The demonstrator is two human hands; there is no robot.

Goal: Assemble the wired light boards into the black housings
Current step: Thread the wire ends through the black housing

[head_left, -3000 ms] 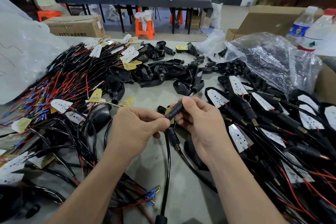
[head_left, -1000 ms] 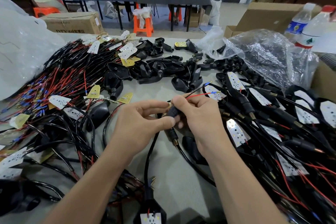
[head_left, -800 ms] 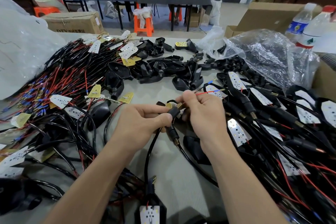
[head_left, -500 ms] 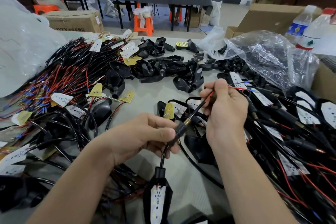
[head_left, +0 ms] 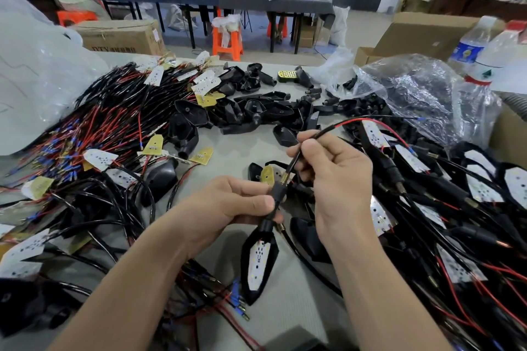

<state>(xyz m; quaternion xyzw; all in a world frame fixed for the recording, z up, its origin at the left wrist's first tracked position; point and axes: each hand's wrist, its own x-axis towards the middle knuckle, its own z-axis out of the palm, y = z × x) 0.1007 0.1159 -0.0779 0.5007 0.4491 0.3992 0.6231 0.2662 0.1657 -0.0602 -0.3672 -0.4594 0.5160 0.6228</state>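
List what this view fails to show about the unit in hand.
Head view only.
1. Middle of the stem: under the left hand's thumb.
2. Right hand's grip on the wire: hidden by its curled fingers.
3. Cardboard box print: cut off by the table edge.

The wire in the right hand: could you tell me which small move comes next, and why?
Probably one short pull by the right hand, the left hand steadying the stem: the wire runs taut and the light board lies inside the housing, so little slack seems left.
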